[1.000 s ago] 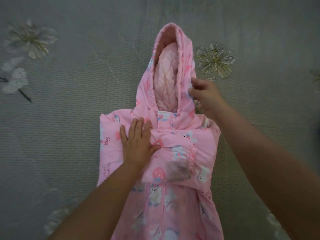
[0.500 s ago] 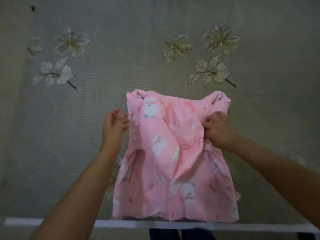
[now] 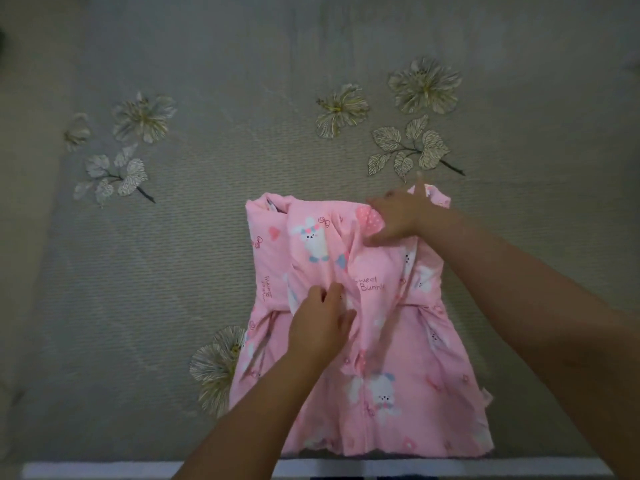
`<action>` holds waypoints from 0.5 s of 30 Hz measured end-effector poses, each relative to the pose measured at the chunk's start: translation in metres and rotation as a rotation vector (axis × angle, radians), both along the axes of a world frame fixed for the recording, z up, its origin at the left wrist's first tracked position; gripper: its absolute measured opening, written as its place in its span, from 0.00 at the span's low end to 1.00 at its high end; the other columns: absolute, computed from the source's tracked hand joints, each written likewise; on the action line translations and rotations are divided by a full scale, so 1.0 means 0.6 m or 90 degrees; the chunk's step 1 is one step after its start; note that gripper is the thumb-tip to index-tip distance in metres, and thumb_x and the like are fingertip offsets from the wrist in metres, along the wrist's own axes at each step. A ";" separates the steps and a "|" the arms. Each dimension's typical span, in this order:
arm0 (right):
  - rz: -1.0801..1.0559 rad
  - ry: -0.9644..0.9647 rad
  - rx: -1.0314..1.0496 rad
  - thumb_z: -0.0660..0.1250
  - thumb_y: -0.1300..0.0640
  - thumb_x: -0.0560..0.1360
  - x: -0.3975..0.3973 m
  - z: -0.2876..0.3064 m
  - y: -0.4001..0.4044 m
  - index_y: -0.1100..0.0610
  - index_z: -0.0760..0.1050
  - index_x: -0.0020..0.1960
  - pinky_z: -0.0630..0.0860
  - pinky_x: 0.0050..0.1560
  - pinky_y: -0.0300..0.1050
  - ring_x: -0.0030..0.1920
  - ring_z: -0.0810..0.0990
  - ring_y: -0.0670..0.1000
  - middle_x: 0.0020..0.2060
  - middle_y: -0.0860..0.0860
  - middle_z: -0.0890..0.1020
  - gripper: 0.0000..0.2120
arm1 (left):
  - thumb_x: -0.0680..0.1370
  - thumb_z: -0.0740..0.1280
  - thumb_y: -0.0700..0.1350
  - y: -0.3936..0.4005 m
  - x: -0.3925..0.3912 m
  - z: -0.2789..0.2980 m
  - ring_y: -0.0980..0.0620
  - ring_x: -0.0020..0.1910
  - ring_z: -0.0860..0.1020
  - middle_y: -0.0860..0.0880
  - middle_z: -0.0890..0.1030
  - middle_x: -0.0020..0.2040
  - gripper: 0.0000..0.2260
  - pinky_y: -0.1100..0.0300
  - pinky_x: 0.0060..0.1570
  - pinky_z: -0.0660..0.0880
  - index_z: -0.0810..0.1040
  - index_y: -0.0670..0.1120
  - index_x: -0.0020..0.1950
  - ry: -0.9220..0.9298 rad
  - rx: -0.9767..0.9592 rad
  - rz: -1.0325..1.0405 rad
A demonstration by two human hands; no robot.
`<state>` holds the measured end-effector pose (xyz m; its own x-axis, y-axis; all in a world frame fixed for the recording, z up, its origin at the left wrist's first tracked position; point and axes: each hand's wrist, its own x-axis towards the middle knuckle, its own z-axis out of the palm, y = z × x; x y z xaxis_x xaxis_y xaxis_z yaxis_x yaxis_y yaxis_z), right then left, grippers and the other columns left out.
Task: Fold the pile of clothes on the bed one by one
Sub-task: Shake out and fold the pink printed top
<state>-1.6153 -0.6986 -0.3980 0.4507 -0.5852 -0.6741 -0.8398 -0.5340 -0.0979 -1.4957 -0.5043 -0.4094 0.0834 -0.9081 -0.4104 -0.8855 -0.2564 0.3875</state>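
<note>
The left hand lies on the middle of the pink bunny-print garment, its fingers loosely bent and pressing a ridge of fabric; whether they pinch it cannot be told. The right hand rests on the garment's far right corner, fingers nearly straight and spread flat, one finger pointing away. The garment lies on the bed, beneath both sets of fingers, its long axis running from the near bed edge away from the person, folded end farthest, hem nearest
</note>
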 end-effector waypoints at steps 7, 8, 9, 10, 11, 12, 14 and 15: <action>0.095 -0.118 -0.233 0.65 0.59 0.68 0.010 0.062 0.058 0.59 0.77 0.46 0.52 0.68 0.59 0.52 0.78 0.57 0.45 0.55 0.81 0.08 | 0.71 0.71 0.45 0.003 0.018 -0.001 0.45 0.62 0.68 0.43 0.61 0.66 0.40 0.58 0.56 0.65 0.50 0.45 0.75 0.077 0.114 -0.163; 0.094 -0.187 -0.279 0.68 0.61 0.65 0.002 0.077 0.068 0.61 0.78 0.43 0.59 0.64 0.57 0.48 0.79 0.58 0.41 0.57 0.81 0.07 | 0.71 0.70 0.44 -0.004 0.015 -0.002 0.44 0.64 0.66 0.41 0.60 0.68 0.40 0.58 0.58 0.64 0.48 0.44 0.75 0.072 0.103 -0.171; 0.106 -0.270 -0.349 0.71 0.63 0.61 -0.010 0.088 0.077 0.63 0.78 0.37 0.67 0.57 0.55 0.42 0.80 0.58 0.36 0.58 0.81 0.06 | 0.72 0.69 0.44 -0.012 0.008 -0.004 0.43 0.66 0.64 0.40 0.57 0.70 0.40 0.58 0.60 0.63 0.46 0.43 0.75 0.068 0.091 -0.169; 0.126 -0.336 -0.437 0.73 0.63 0.56 -0.022 0.099 0.084 0.62 0.77 0.33 0.72 0.49 0.51 0.36 0.80 0.57 0.31 0.57 0.80 0.07 | 0.73 0.68 0.44 -0.022 -0.001 -0.006 0.43 0.68 0.62 0.39 0.55 0.72 0.40 0.58 0.62 0.62 0.44 0.42 0.75 0.061 0.082 -0.161; 0.141 -0.370 -0.507 0.74 0.61 0.54 -0.034 0.110 0.094 0.60 0.77 0.31 0.74 0.42 0.46 0.32 0.79 0.55 0.28 0.55 0.79 0.08 | 0.74 0.67 0.44 -0.033 -0.012 -0.008 0.43 0.70 0.60 0.40 0.53 0.73 0.39 0.57 0.64 0.61 0.44 0.42 0.75 0.048 0.072 -0.153; 0.145 -0.388 -0.548 0.72 0.59 0.55 -0.046 0.117 0.106 0.58 0.79 0.33 0.73 0.38 0.42 0.31 0.79 0.54 0.28 0.53 0.79 0.07 | 0.74 0.65 0.45 -0.044 -0.022 -0.008 0.44 0.71 0.57 0.41 0.52 0.74 0.37 0.56 0.66 0.59 0.46 0.43 0.75 0.028 0.065 -0.148; 0.137 -0.395 -0.567 0.64 0.58 0.63 -0.065 0.117 0.137 0.57 0.82 0.41 0.69 0.36 0.40 0.32 0.79 0.54 0.33 0.53 0.81 0.11 | 0.76 0.62 0.47 -0.053 -0.041 -0.005 0.45 0.72 0.55 0.43 0.55 0.75 0.30 0.52 0.68 0.57 0.53 0.45 0.75 -0.019 0.063 -0.131; 0.134 -0.396 -0.559 0.60 0.59 0.64 -0.074 0.111 0.157 0.57 0.82 0.44 0.66 0.36 0.42 0.33 0.80 0.55 0.37 0.54 0.83 0.14 | 0.77 0.60 0.47 -0.047 -0.050 0.000 0.45 0.72 0.57 0.44 0.58 0.74 0.27 0.52 0.68 0.57 0.55 0.44 0.74 -0.054 0.077 -0.124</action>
